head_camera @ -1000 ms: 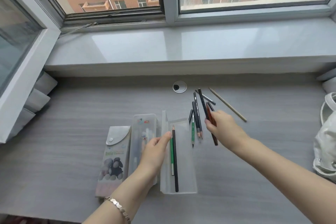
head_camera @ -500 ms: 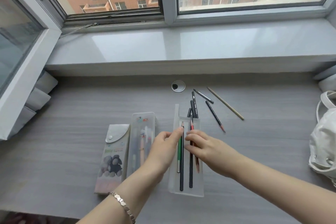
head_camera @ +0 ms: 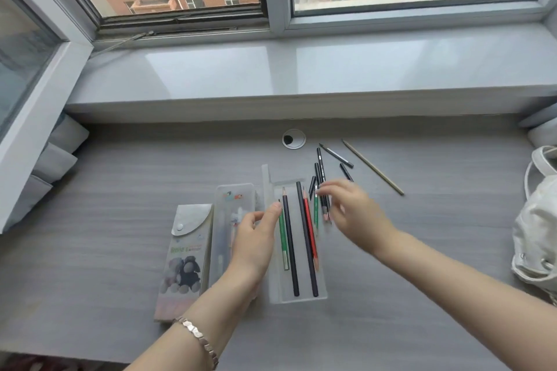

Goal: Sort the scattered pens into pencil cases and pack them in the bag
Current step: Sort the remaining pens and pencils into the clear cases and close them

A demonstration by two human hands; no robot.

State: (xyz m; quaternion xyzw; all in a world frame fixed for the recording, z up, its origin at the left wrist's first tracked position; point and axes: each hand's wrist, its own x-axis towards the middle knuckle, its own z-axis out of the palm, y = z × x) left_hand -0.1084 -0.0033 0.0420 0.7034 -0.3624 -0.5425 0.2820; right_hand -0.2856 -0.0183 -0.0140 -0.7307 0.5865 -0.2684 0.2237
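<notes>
An open clear pencil case [head_camera: 321,289] lies mid-desk with a green pencil [head_camera: 282,238], two black pencils [head_camera: 291,247] and a red pencil [head_camera: 310,229] inside. My left hand [head_camera: 256,241] rests at its left edge, fingers straight, fingertip by the green pencil. My right hand [head_camera: 355,214], blurred, hovers over the loose dark pencils [head_camera: 320,163] just right of the case, fingers spread and nothing plainly held. A tan pencil [head_camera: 373,167] lies farther right. The white bag [head_camera: 536,238] sits at the desk's right edge.
A closed clear case [head_camera: 233,199] with pens and a grey snap-flap case [head_camera: 187,259] with a bear picture lie left of the open one. A round cable grommet [head_camera: 294,138] is behind. The windowsill [head_camera: 301,69] runs along the back.
My right hand left a red and a black pencil in the open case and moved up and right to the loose pencils. My left hand stayed at the case's left edge.
</notes>
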